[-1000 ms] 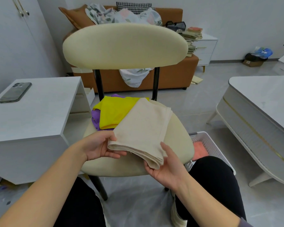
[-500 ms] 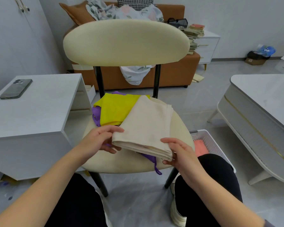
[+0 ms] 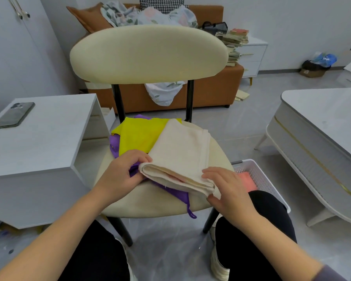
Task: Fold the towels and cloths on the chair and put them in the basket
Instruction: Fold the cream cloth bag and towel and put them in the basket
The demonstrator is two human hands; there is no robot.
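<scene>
Head view. Beige towel (image 3: 178,155), folded into a long stack of layers, lies on the seat of the chair (image 3: 150,205), running from the near edge toward the far right. Its near folded end sits between the 2 hands.

Left hand (image 3: 120,175): grip closed on the towel's near-left corner, fingers curled over the top layer, thumb not clearly seen. Right hand (image 3: 229,191): grip clamped on the near-right corner, fingers on top, thumb beneath the layers. The rest of the towel extends away from both grips, flat on the seat.

Yellow cloth (image 3: 138,136) lies unfolded on the far-left part of the seat, partly under the towel. Purple cloth (image 3: 178,194) is under both; 1 strip with a loop hangs over the seat's front edge.

White basket (image 3: 265,181) stands on the floor just right of the chair, beside the person's right knee, with a pink cloth (image 3: 247,180) inside.

Phone (image 3: 14,114) lies on the white tabletop (image 3: 49,138) at left, well apart from the chair
</scene>
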